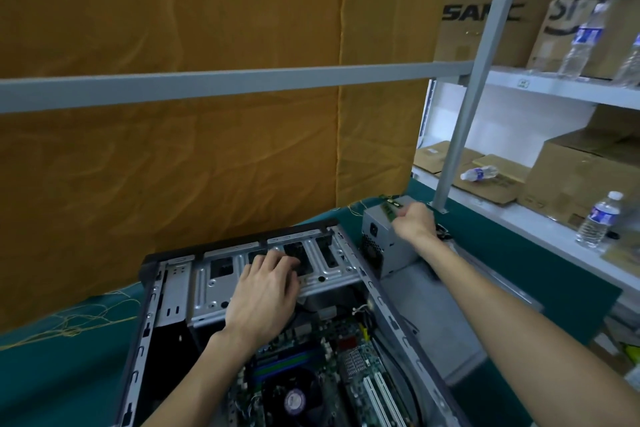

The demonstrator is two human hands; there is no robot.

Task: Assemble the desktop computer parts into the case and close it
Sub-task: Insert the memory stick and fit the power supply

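I see my left hand (266,291) lying palm-down on the metal drive cage (263,274) at the far end of the open case (145,333), fingers spread and relaxed across the cage's slots, gripping nothing. My left forearm comes up over the motherboard (346,357).

My right hand (414,224) reaches out well beyond the case's right wall, arm nearly straight, fingers curled and pinching a green memory stick (389,208). The stick juts out to the left of the fist, over the top of the grey power supply (381,243), which stands on the desk (554,274) just outside the case's far right corner. Whether the stick touches the supply I cannot tell.

The case lies on its side with the panel off. Inside, nearest me, sits the motherboard with a round cooler fan (294,399), blue memory slots (284,362) just left of centre and white expansion slots (379,395) toward the case's right wall. The left part of the case, beside the cage, is a dark bay.
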